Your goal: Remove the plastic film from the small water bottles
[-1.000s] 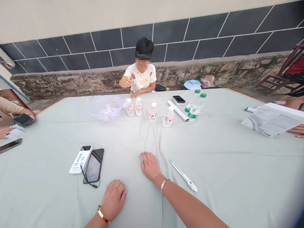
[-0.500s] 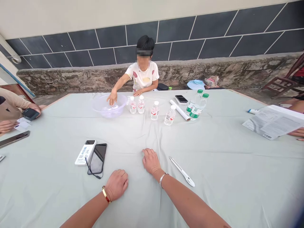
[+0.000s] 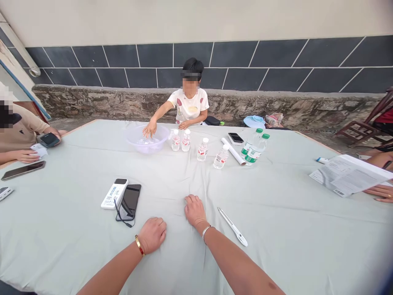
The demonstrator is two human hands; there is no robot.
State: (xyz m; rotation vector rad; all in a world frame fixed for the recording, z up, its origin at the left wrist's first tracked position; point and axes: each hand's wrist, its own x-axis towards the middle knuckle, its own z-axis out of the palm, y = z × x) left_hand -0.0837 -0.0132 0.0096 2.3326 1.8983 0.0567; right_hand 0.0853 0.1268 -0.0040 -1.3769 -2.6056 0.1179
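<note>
We see the right hand lying palm down, with the white cutter off to its right, near but not touching. The cutter's long axis runs slantwise, roughly in line with the right forearm: the narrow tip points away from us and lies closest to the hand, while the broad, rounded end comes back toward us, farther to the right. Of the two, the right hand is clearly the nearer; the left hand lies on the other side of it, well apart from the tool.

The cutter is slim and straight, mostly white, with a greyish strip along its middle and a small dark point at the thin end. It lies flat on the surface; whether any blade is out is too small for us to tell.

The right hand's fingers are gently bent against the surface, and the left hand's are curled more tightly. We see nothing held in either, but the palms are hidden, so we cannot tell how far they are closed.

Ahead and to the left of the left hand, we find the black phone overlapping a white device, with a dark cord at its near end. Well ahead of the right hand stand four small bottles.
</note>
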